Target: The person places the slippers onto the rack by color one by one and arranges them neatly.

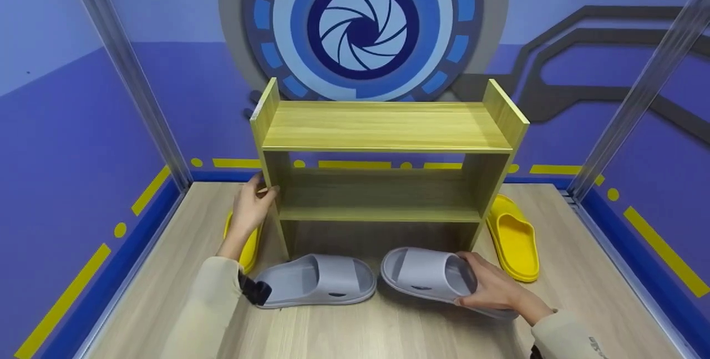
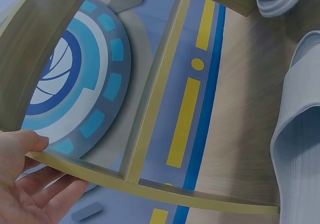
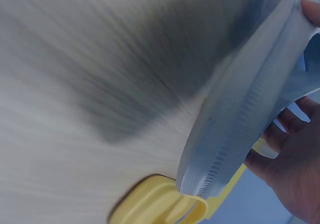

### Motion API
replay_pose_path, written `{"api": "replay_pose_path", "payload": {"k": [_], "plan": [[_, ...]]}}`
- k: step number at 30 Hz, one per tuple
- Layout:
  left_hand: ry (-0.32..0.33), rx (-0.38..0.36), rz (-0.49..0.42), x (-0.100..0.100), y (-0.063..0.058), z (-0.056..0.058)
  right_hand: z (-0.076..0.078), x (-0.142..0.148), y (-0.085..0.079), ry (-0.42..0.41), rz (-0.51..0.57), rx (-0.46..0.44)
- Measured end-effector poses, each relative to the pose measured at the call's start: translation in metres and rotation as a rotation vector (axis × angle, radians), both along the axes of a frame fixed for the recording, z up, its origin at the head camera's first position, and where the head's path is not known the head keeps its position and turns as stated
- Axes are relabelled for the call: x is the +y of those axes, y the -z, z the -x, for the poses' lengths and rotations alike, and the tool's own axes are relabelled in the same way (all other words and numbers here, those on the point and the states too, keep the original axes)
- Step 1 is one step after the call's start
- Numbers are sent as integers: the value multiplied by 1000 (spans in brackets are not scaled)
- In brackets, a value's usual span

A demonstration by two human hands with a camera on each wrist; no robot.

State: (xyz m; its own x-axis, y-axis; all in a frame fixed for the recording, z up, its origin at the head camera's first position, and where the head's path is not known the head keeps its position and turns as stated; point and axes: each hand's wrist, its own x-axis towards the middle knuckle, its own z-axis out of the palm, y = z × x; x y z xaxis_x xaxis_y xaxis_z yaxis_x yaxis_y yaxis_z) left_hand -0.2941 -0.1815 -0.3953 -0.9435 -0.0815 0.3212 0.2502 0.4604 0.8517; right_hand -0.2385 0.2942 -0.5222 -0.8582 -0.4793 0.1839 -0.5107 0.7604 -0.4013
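A wooden two-tier shelf (image 1: 383, 126) stands at the back middle of the table. With thumb and fingers my left hand (image 1: 252, 206) grips the front edge of its left side panel (image 2: 100, 176). My right hand (image 1: 491, 284) holds a grey slipper (image 1: 419, 269) by its side edges near the strap opening, toe pointing left. In the right wrist view the held slipper (image 3: 240, 114) is tilted and casts a shadow on the tabletop. Its mate, another grey slipper (image 1: 341, 276), lies in front of the shelf, toe to the right.
One yellow slipper (image 1: 516, 248) lies right of the shelf. Another yellow slipper (image 1: 251, 251) is on the left, partly hidden behind my left hand and forearm. Patterned blue panels (image 1: 177, 98) and metal posts (image 1: 638, 92) border the wooden tabletop (image 1: 333, 331).
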Motion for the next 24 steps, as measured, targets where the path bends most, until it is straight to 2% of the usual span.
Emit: {"api": "replay_pose_path", "payload": {"k": [11, 17, 24], "plan": [[-15, 16, 18, 1, 0, 0, -10, 4, -35, 36, -31, -88], [-6, 8, 26, 0, 0, 1, -14, 6, -56, 42, -29, -61], [4, 4, 17, -1, 0, 2, -17, 7, -82, 7, 13, -28]]}}
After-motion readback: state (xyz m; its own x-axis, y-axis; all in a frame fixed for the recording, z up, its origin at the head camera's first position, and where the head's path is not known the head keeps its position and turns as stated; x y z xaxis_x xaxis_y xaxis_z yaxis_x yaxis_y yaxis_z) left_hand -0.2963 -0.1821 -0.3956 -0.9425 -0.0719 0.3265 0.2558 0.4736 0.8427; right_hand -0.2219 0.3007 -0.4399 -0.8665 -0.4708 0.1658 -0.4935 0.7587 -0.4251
